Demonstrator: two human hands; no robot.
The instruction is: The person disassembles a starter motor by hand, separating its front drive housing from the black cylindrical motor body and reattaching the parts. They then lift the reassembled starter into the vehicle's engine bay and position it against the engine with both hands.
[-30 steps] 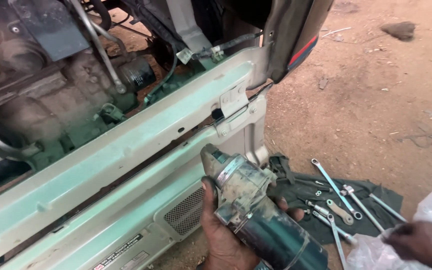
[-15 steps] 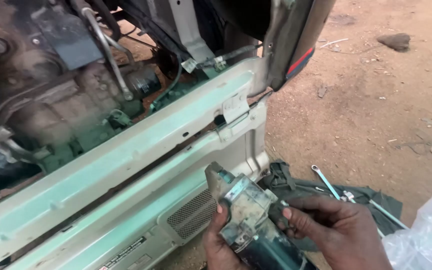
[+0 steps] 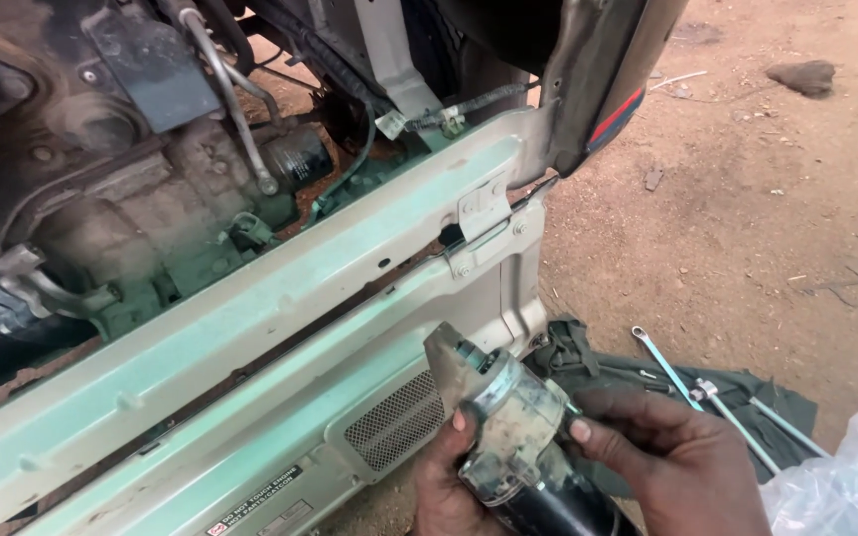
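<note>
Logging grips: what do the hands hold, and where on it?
Both hands, left and right, hold a starter motor around its grimy middle.

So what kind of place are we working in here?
Probably an open-air roadside repair spot: bare dirt ground, wrenches laid on a dark cloth, and an exposed vehicle engine behind the pale front crossmember.

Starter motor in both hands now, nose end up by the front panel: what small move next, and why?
Probably turn the starter motor a little to look over its nose end. Both the left hand and the right hand grip it clear of the pale green front panel, its grimy nose points up toward the camera, and the wrenches lie untouched on the dark cloth.
</note>
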